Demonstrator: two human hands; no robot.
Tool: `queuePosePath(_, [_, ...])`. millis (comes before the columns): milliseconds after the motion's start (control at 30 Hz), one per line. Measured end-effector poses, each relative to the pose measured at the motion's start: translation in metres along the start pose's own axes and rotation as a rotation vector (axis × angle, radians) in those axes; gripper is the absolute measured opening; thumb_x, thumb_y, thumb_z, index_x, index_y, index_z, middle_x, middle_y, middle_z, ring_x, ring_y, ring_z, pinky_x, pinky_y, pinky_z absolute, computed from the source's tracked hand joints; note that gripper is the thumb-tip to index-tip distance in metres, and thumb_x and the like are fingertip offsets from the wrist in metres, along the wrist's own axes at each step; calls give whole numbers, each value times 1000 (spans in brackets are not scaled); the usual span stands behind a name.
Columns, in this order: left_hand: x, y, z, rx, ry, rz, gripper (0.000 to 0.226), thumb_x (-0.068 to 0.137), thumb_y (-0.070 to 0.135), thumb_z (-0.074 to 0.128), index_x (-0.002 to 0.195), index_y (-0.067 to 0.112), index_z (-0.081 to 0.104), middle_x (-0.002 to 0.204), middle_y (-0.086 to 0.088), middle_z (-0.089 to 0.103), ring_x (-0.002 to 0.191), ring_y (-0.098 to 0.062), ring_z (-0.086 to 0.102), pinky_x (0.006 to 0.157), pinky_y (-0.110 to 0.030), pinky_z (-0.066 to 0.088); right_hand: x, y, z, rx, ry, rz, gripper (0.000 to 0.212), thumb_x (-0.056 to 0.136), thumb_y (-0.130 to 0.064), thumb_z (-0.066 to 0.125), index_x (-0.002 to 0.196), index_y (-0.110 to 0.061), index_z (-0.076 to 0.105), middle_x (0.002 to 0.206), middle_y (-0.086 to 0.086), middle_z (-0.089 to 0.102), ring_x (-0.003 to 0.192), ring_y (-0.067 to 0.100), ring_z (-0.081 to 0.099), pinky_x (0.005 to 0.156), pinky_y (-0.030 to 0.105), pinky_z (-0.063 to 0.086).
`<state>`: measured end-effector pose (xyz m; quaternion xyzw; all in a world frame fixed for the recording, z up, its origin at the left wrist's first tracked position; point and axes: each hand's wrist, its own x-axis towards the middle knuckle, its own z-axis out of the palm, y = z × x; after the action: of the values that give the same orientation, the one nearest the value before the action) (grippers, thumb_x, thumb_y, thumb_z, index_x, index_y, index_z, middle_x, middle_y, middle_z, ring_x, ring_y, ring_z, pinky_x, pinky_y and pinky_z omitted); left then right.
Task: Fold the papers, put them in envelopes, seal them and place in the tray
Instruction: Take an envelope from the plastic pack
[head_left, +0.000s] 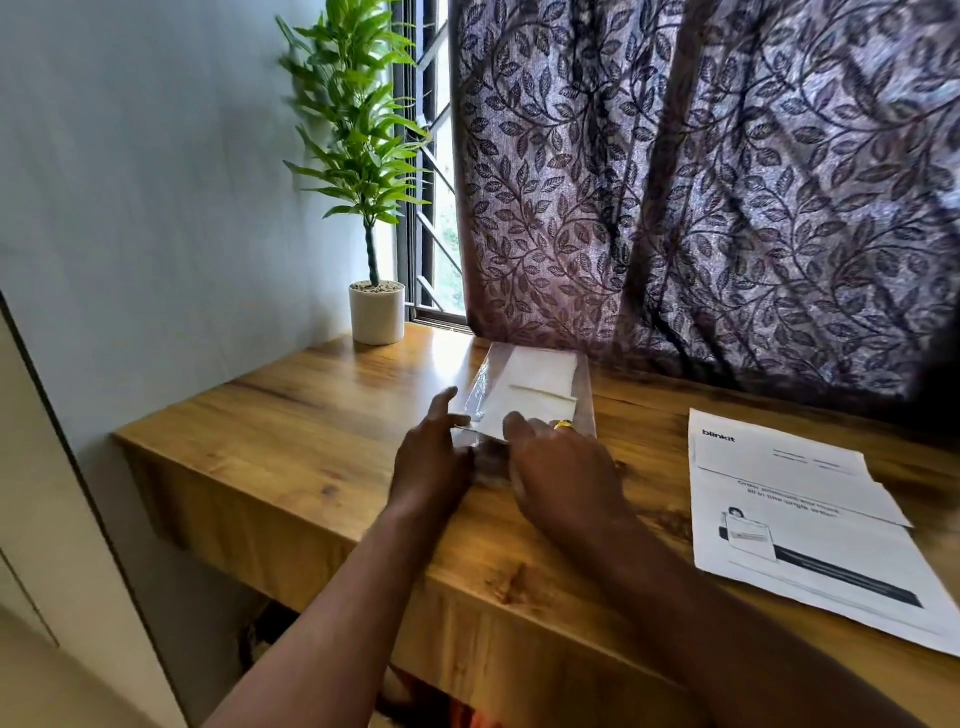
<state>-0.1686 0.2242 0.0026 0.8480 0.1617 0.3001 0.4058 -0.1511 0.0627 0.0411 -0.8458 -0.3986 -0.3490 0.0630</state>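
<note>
A clear plastic tray (586, 379) sits on the wooden desk (322, 415) near the curtain, with white envelopes (535, 387) lying flat inside it. My left hand (431, 457) rests at the tray's near left corner, fingers spread and touching the edge. My right hand (563, 467) lies over the tray's near end, fingers curled on it; whether it grips an envelope I cannot tell. A stack of printed papers (810, 525) lies unfolded on the desk to the right, apart from both hands.
A potted green plant (376, 306) stands at the desk's back left corner by the window. A dark leaf-patterned curtain (727, 182) hangs behind the tray. The desk's left edge drops off next to a white wall.
</note>
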Motion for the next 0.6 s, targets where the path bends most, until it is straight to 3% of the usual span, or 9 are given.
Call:
queuePosePath(100, [4, 1, 1, 9, -10, -31, 76, 80, 13, 64, 149, 35, 39, 120, -1, 73, 106, -22, 68, 90, -38, 56, 2, 0, -12, -8, 84, -5, 35, 73, -21, 78, 100, -21, 55, 63, -2, 64, 47, 21, 60, 47, 24, 23])
queuePosePath(167, [7, 1, 2, 35, -16, -29, 74, 83, 15, 65, 150, 32, 38, 124, -6, 71, 112, -26, 67, 94, -39, 54, 3, 3, -20, -23, 115, -11, 34, 71, -20, 80, 98, -22, 58, 62, -3, 63, 46, 21, 59, 49, 24, 22])
queuePosePath(300, [12, -1, 5, 89, -45, -6, 69, 87, 14, 62, 150, 31, 38, 131, -9, 68, 117, -32, 64, 95, -46, 54, -3, 11, -40, 25, 158, 4, 26, 80, -19, 75, 100, -23, 59, 67, -1, 66, 52, 27, 62, 47, 27, 28])
queuePosePath(400, [13, -2, 7, 140, -41, 43, 60, 89, 12, 61, 144, 30, 46, 133, -3, 67, 118, -31, 63, 92, -40, 53, -4, 21, -60, 94, 216, 44, 18, 87, -18, 71, 99, -23, 60, 69, 1, 68, 56, 31, 64, 46, 31, 40])
queuePosePath(600, [18, -4, 11, 214, -120, 50, 50, 93, 26, 62, 141, 34, 50, 132, -7, 66, 116, -32, 62, 92, -43, 52, -7, 54, -95, 310, 347, 141, 9, 93, -17, 69, 101, -18, 65, 80, 3, 74, 65, 29, 68, 56, 35, 50])
